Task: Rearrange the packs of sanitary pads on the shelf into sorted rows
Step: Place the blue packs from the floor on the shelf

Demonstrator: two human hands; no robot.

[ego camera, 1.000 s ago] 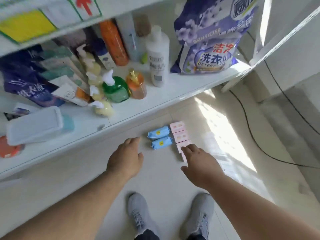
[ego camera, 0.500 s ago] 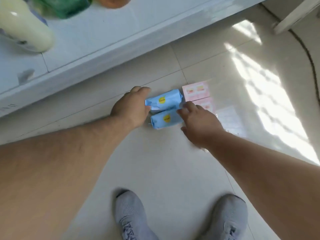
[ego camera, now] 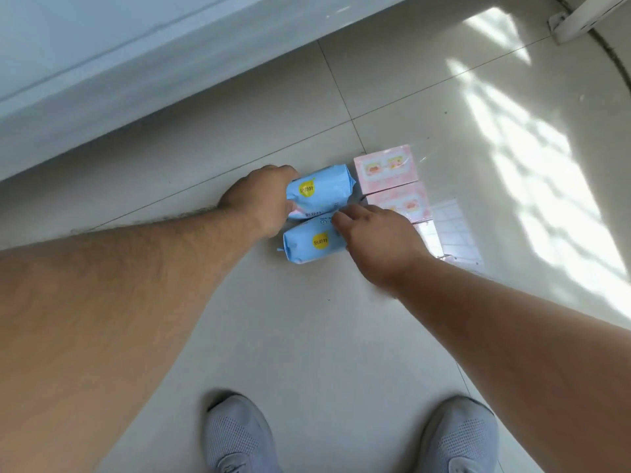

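Observation:
Two light-blue packs of sanitary pads with yellow round labels lie side by side on the tiled floor. My left hand grips the left end of the far blue pack, which is tilted up a little. My right hand lies over the right end of the near blue pack, its fingers curled on the top edge where the two packs meet. Right of them runs a column of flat pink packs, the second pink pack partly under my right hand. The nearer ones fade into glare.
The white shelf's front edge crosses the upper left. My grey shoes stand at the bottom. A white frame foot and a dark cable are at the top right. Bright sun patches fall on the tiles at right.
The view has dropped from the shelf to the floor. Both hands have reached down to the blue packs and closed on them; the far pack has tipped up slightly.

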